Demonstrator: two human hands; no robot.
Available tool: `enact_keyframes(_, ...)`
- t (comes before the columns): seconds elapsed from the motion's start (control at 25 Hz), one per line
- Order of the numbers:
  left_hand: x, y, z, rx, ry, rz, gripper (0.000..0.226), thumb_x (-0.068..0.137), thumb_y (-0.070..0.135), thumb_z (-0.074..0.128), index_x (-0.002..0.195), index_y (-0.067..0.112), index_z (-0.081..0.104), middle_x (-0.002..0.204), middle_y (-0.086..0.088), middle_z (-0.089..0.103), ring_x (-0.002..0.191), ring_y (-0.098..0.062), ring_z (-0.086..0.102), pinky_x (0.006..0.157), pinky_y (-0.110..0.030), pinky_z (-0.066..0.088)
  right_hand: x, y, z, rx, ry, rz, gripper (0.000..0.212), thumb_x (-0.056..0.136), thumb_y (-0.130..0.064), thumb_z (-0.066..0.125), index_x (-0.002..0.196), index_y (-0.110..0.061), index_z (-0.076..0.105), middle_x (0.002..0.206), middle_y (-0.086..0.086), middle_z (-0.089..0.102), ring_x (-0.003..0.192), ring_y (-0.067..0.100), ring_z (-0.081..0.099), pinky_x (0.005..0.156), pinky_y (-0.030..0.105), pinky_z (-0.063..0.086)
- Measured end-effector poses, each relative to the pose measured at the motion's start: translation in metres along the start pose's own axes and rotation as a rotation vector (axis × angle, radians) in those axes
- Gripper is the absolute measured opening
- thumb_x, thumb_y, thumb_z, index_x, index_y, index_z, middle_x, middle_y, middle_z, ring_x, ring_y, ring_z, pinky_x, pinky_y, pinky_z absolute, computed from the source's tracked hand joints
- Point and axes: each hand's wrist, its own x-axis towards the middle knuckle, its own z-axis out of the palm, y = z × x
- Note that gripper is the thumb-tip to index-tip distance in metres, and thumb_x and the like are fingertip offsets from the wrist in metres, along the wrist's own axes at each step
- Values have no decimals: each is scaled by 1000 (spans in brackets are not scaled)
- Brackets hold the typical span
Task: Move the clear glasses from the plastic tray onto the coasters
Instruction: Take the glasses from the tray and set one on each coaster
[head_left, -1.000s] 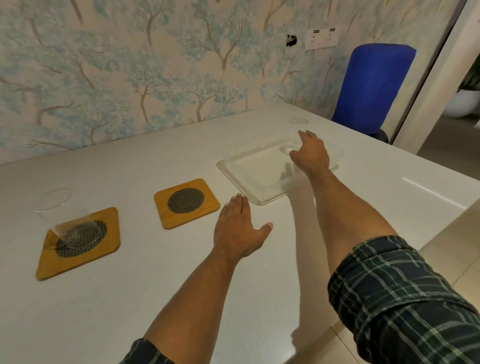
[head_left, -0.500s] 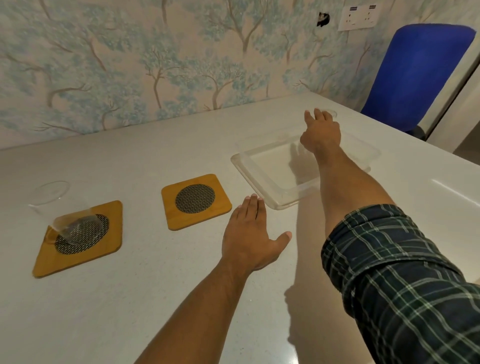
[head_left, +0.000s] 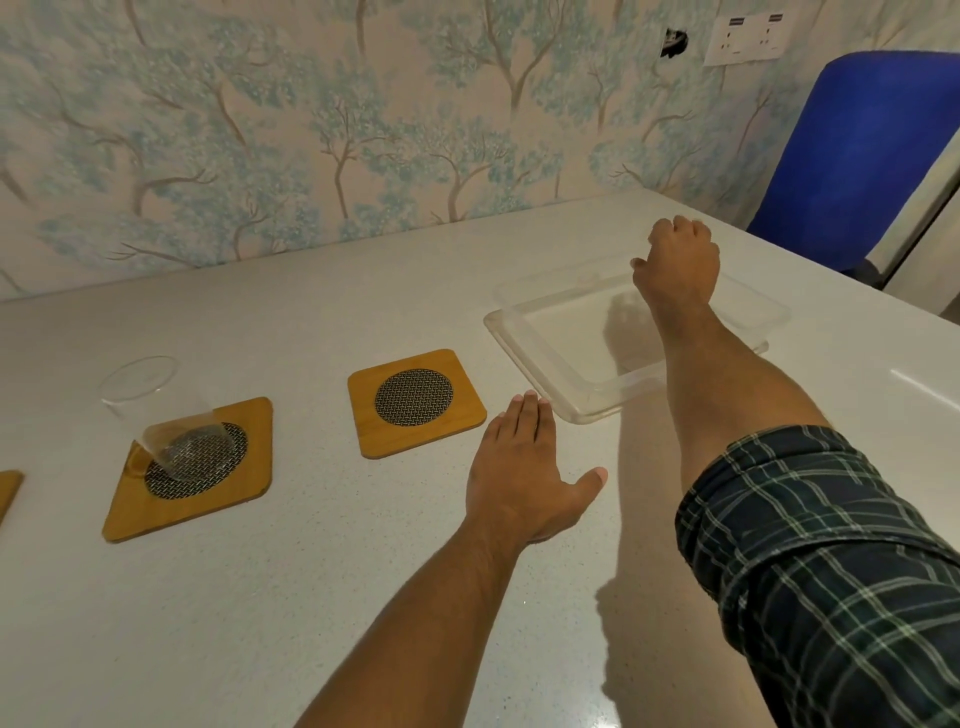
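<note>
A clear plastic tray (head_left: 540, 358) lies on the white table at centre right. My right hand (head_left: 678, 265) reaches over its far side with the fingers curled around a clear glass, which the hand hides almost entirely. Flat on the table in front of the tray's near corner lies my left hand (head_left: 519, 467), fingers together, holding nothing. An empty wooden coaster (head_left: 415, 402) with a dark mesh centre sits just left of that hand. Further left, another clear glass (head_left: 161, 415) stands on a second coaster (head_left: 208, 499).
The corner of a third coaster (head_left: 8, 493) shows at the left frame edge. A blue chair (head_left: 872, 156) stands beyond the table's far right corner. A wallpapered wall runs along the table's back edge, and the table's right edge lies near my right arm.
My right hand has moved further over the tray and its fingers, stretched out before, have curled closed at the far side. My left hand has stayed flat on the table.
</note>
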Motion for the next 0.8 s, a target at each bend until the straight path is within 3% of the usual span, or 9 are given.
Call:
enact_keyframes(0.24,-1,1,0,-4,-2,-5,107,88,82,23,163,10,-2,172,-8,-7,158,-21,-8,123,-36,-8,1,3,-6,91,-76,47,35,88,-14,75,118,-5,59,116,16,65,107,37,61,83,45,53)
enact_keyframes(0.56,0,1,-1,-20,-1,-6,107,87,82,23,163,10,-2,172,-9,-6,158,-22,-8,122,-35,-10,0,8,-2,-66,-48,-116,48,88,-29,77,127,-5,63,124,21,54,114,39,50,86,49,48)
enact_keyframes(0.72,-1,1,-1,-25,-6,-9,108,88,82,23,163,9,-1,172,-9,-6,158,-21,-7,124,-36,-8,-1,8,3,131,-103,-84,43,88,-25,76,126,-12,60,137,20,47,123,40,49,90,50,48)
enact_keyframes(0.8,-1,1,0,-28,-5,-11,108,87,82,23,163,9,-1,172,-9,-6,158,-22,-7,123,-36,-8,-1,7,4,204,-131,-47,43,89,-23,75,126,-14,55,137,18,48,116,40,55,87,49,50)
